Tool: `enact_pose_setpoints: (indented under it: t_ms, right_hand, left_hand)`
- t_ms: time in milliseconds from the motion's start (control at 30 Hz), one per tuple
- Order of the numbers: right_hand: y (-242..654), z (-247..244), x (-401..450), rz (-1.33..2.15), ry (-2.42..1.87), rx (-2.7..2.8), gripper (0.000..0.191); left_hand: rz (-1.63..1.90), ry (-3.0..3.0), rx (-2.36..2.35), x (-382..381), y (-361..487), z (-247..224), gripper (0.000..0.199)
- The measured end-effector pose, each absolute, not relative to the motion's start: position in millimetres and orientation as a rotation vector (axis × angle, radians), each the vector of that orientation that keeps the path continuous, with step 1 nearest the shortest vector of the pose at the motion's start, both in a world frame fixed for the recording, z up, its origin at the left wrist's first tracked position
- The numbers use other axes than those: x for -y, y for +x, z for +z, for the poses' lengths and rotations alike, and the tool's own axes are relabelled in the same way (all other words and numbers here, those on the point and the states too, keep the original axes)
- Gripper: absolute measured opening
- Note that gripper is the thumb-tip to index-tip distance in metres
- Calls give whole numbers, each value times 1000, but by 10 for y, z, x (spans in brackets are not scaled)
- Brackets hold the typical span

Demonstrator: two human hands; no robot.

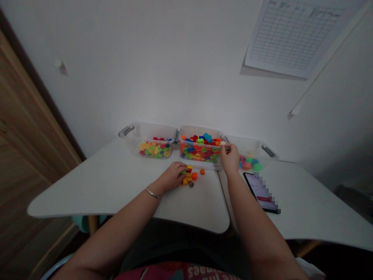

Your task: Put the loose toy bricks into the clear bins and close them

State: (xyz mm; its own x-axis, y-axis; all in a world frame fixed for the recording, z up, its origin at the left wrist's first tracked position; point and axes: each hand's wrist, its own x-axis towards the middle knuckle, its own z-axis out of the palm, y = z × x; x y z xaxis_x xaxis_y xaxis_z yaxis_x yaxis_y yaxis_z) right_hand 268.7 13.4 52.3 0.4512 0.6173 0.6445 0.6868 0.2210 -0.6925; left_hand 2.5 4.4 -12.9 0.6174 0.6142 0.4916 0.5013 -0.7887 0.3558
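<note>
My left hand (174, 175) rests on the white table, its fingers curled round the left side of a small cluster of yellow, green and red blocks (187, 178). Two orange pieces (194, 176) and a small grey piece (191, 184) lie close by. At the right rim of the middle clear box (200, 144), full of coloured blocks, my right hand (229, 155) pinches a small whitish piece (223, 143) between thumb and fingertips.
A clear box (154, 134) of mostly yellow pieces stands at the left. Another clear box (253, 146) with rounded pieces is at the right. A phone (261, 192) lies on the right part of the table (297, 202). The wall rises behind the boxes.
</note>
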Motion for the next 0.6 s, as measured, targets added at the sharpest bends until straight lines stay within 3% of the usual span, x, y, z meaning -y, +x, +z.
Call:
enact_pose_setpoints:
  t_ms: [167,367,600]
  right_hand:
    - [2680,452,-95,-14,-1395,1237,15]
    - [2617,387,43,-52,-1286,1264,31]
    - [2381,159,278,101,-1340,1731,18]
  left_hand:
    - [909,2654,-936,-36,37,-120,29]
    - [921,2646,-924,-33,37,-115,29]
    - [930,2638,-936,-31,49,-122,28]
